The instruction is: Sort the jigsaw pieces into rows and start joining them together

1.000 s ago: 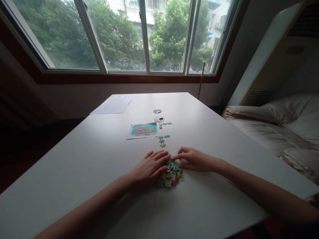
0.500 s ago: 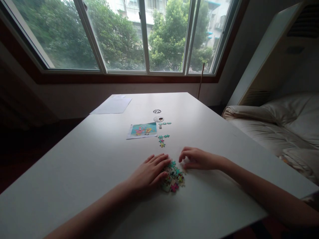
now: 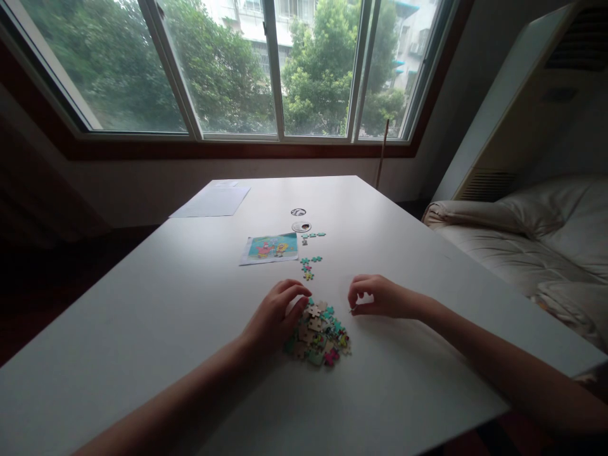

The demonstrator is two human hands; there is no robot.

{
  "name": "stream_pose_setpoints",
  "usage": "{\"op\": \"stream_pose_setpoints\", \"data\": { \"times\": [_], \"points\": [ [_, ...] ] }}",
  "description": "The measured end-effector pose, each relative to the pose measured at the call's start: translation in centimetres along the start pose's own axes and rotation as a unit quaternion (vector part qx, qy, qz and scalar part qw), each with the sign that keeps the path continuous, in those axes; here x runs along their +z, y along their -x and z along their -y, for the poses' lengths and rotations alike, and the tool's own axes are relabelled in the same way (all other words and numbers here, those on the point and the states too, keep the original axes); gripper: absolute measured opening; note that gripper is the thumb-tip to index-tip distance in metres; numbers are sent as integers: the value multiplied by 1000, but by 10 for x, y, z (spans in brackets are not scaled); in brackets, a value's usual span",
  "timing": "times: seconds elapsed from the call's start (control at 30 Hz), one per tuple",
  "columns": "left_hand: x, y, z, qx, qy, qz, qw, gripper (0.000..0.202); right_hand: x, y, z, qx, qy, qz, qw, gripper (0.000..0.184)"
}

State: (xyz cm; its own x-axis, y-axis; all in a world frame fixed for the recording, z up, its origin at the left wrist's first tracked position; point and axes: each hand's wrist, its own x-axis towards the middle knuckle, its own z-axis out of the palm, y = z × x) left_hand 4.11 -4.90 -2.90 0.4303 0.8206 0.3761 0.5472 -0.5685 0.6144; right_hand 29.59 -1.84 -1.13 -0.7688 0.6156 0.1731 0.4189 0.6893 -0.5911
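Observation:
A heap of loose jigsaw puzzle pieces (image 3: pixel 317 335), some teal, pink or yellow and some plain beige-backed, lies on the white table. At its left edge is my left hand (image 3: pixel 278 310), its thumb and forefinger nearly meeting at a teal puzzle piece (image 3: pixel 311 301) on the top of the heap. To the right of the heap, my right hand (image 3: pixel 375 296) pinches a small puzzle piece (image 3: pixel 352 310) between thumb and fingers, close to the tabletop. Beyond the heap, several pieces (image 3: pixel 308 268) are laid out beside a printed cartoon picture (image 3: pixel 272 247).
Farther up the white table (image 3: pixel 142 297) lie more teal pieces (image 3: pixel 313 235) and two round flat items (image 3: pixel 301 227). White paper sheets (image 3: pixel 211 201) rest at the far left corner. A sofa (image 3: pixel 513 234) stands to the right, and a window (image 3: pixel 237 69) is behind the table.
My left hand has drawn back left from lying flat over the heap, its fingers now curled and more pieces uncovered. My right hand has shifted slightly right and closed on a small piece.

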Motion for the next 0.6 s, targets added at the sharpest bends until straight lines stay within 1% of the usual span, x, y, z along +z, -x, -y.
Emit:
{"op": "stream_pose_setpoints", "data": {
  "times": [0.07, 0.13, 0.2, 0.27, 0.4, 0.5, 0.6],
  "points": [
    [1, -3, -3, 12, -14, -10, 1000, 20, 7, -4, 5, -33, 3, -73, 997, 12],
    [2, -5, -9, 27, -11, 1, 1000, 19, 15, -8, 11, -71, 23, -142, 987, 12],
    [2, -5, -16, 29, 3, 10, 1000, 19, 23, -10, 16, -107, 62, -186, 975, 11],
    [3, -5, -22, 14, 21, 8, 1000, 19, 28, -11, 20, -142, 103, -211, 962, 13],
    [4, -5, -28, -57, 74, 6, 996, 22, 32, -11, 23, -189, 164, -232, 940, 16],
    [5, -5, -27, -95, 138, 23, 986, 24, 32, -11, 23, -175, 169, -237, 940, 17],
    [4, -6, -23, -108, 166, 22, 980, 22, 33, -13, 22, -136, 140, -254, 947, 30]
  ]
}}
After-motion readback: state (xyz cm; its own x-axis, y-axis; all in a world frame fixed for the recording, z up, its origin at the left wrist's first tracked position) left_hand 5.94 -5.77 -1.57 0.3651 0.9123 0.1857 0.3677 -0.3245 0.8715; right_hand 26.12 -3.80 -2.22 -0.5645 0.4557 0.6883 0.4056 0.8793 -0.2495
